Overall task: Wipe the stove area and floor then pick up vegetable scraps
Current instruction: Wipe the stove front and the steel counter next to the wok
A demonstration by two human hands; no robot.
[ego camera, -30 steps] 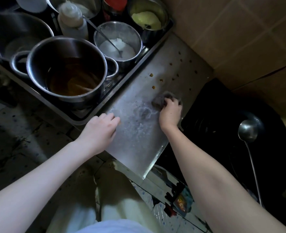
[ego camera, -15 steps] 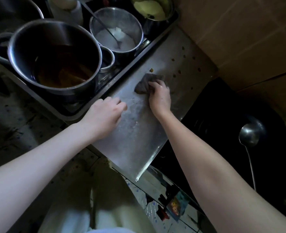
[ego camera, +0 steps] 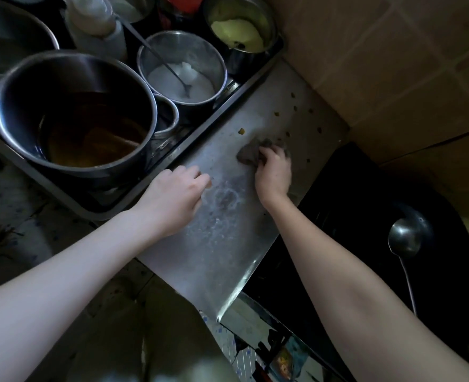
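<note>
Head view: right hand [ego camera: 273, 175] is clutching a crumpled grey rag [ego camera: 248, 155] — best pressing flat toward the brown crumbs [ego camera: 241, 130]; left hand [ego camera: 177, 197] is bracing, loosely curled, empty.

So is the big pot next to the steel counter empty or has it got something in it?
Not empty. The big pot holds brownish liquid pooled across its bottom, well below the rim; the upper inner walls are bare metal.

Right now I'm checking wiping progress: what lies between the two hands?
In the head view, only bare steel counter with a wet swirl mark separates left hand from right hand.
</note>
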